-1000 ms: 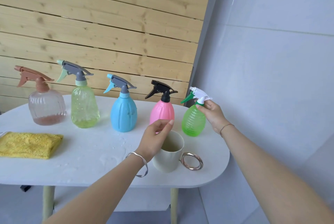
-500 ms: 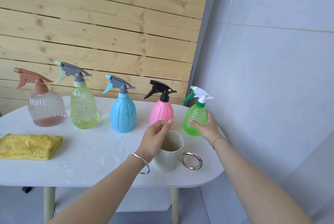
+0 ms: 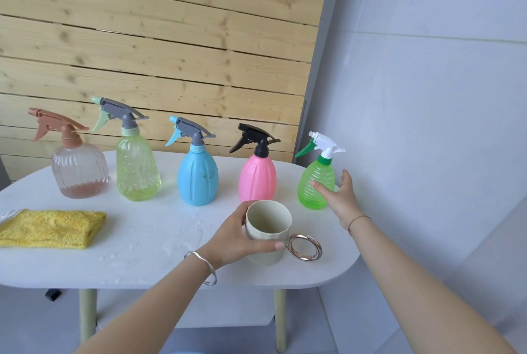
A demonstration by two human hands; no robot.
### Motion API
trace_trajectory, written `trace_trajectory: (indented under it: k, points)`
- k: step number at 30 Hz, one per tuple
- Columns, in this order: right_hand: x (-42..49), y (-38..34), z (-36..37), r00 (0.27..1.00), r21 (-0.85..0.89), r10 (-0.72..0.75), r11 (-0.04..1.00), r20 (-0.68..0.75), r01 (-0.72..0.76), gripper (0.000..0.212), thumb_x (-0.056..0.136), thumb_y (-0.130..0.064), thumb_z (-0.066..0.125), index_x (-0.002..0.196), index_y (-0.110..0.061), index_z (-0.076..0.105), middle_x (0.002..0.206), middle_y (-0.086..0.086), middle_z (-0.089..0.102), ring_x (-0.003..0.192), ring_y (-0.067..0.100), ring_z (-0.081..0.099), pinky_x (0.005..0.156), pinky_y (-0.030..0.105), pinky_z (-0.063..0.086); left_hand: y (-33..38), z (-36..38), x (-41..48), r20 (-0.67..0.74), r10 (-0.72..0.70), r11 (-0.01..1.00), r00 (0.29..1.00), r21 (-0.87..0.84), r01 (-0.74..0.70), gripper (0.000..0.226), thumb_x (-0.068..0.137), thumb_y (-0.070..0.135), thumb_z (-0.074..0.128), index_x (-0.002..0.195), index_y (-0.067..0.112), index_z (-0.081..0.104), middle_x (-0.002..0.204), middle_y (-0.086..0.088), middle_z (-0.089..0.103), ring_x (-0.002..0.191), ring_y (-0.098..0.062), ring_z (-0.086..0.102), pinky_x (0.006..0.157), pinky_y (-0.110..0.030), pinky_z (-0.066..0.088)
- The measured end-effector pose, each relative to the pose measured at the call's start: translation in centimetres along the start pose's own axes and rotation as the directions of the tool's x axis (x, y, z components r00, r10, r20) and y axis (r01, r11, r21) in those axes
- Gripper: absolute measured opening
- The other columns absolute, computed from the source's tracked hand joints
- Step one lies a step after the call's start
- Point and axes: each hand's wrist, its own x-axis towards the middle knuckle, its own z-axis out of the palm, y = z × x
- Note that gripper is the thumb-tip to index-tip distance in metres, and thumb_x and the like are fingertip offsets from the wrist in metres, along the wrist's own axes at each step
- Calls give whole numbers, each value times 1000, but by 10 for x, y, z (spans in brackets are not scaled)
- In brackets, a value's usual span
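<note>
A cream mug (image 3: 268,221) with a gold ring handle (image 3: 305,248) stands near the front edge of the white table (image 3: 142,265). My left hand (image 3: 239,239) grips the mug's side, thumb across the front and fingers behind the rim. The mug's inside looks empty. A green spray bottle (image 3: 310,200) with a white and green trigger stands upright at the table's right end. My right hand (image 3: 339,196) is spread beside it, with straight fingers touching its front and the thumb off to the right of it.
Left of the green bottle stand a pink bottle (image 3: 257,179), a blue one (image 3: 197,179), a yellow-green one (image 3: 137,174) and a clear one with a brown sprayer (image 3: 79,174). A folded yellow cloth (image 3: 51,228) lies front left. Water drops (image 3: 196,225) dot the tabletop.
My right hand slid from the green bottle's neck down to its body, then loosened its grip. My left hand shifted from the mug's rim to wrap round its side.
</note>
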Motion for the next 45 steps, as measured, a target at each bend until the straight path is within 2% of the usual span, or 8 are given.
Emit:
trace_trajectory:
  k: [7, 17, 27, 31, 34, 37, 42, 45]
  points:
    - [-57, -15, -4, 996, 177, -41, 983, -79, 54, 62, 84, -32, 70, 137, -25, 38, 146, -6, 36, 136, 9, 32, 101, 26, 34, 7, 3, -15, -134, 77, 996, 988, -38, -82, 69, 60, 16, 92, 117, 28, 54, 110, 8, 65, 95, 6, 59, 77, -9, 45]
    - [-147, -77, 85, 939, 175, -135, 981, 317, 82, 22, 89, -25, 64, 111, -23, 59, 116, -4, 60, 101, -3, 55, 88, 16, 42, 20, -94, -112, -312, -9, 990, 950, -138, -36, 80, 43, 42, 88, 116, 33, 55, 105, 11, 68, 90, 5, 62, 72, -10, 48]
    - [-218, -111, 259, 697, -8, -145, 977, 703, 212, 31, 100, -14, 42, 128, -16, 56, 127, -4, 51, 116, 5, 45, 80, -4, 32, -15, -223, -232, -429, -135, 990, 893, -103, 100, 85, 39, 42, 88, 117, 29, 56, 101, 13, 70, 90, 2, 64, 72, -14, 51]
    - [-220, -110, 315, 614, -194, -114, 890, 781, 412, 48, 96, -27, 52, 143, -23, 40, 155, 4, 25, 144, 18, 19, 115, 26, 17, -22, -252, -256, -488, -132, 990, 863, -106, 92, 82, 42, 40, 87, 117, 30, 56, 102, 16, 69, 90, 2, 64, 71, -12, 50]
    - [-219, -106, 348, 608, -391, -82, 696, 790, 602, 60, 94, -42, 50, 148, -34, 26, 158, 5, 16, 146, 27, 11, 116, 37, 12, -30, -272, -271, -525, -133, 990, 841, -109, 89, 82, 42, 42, 86, 117, 32, 56, 103, 16, 69, 92, 0, 65, 72, -13, 51]
    - [-225, -97, 356, 644, -477, -168, 539, 747, 694, 58, 91, -51, 50, 144, -37, 33, 139, 4, 40, 131, 26, 33, 106, 34, 24, -38, -280, -277, -541, -148, 988, 828, -127, 94, 81, 42, 44, 86, 116, 34, 56, 105, 16, 69, 94, 0, 64, 72, -14, 51]
    - [-253, -102, 371, 648, -425, -347, 534, 678, 731, 63, 76, -76, 38, 107, -24, 55, 107, -2, 54, 104, 20, 52, 89, 34, 32, -51, -286, -277, -558, -154, 986, 815, -136, 94, 83, 41, 44, 86, 118, 32, 56, 105, 16, 69, 95, 1, 64, 72, -13, 51]
    - [-258, -108, 395, 654, -430, -308, 552, 691, 714, 54, 84, -55, 54, 125, -20, 51, 127, 6, 44, 119, 26, 40, 96, 35, 33, -58, -291, -277, -558, -157, 986, 815, -128, 103, 82, 41, 45, 85, 117, 32, 56, 106, 15, 68, 95, 0, 64, 72, -14, 51]
